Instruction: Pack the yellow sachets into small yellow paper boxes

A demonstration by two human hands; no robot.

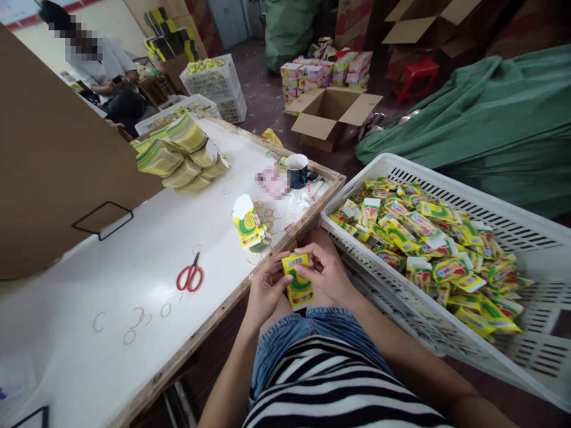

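Note:
Over my lap, a small yellow and green printed carton (300, 289) with a barcode near its top is held between both hands. My left hand (270, 279) pinches its left edge, thumb on the front face. On the other side my right hand (322, 267) grips the upper right edge, its thumb also on the front. Whether anything is inside the carton cannot be seen. Just beyond, on the table, stands a short pile of flat cartons (247, 223) of the same print. To my right a white plastic crate (546, 297) holds many similar small packs (423, 232).
The white table (147, 249) carries red-handled scissors (190, 277), rubber bands (129, 337), a dark mug (297, 171) and bundled flat cartons (187, 154). An open cardboard box (332, 110) and a green sack (482, 119) lie beyond. A person (107, 65) sits at far left.

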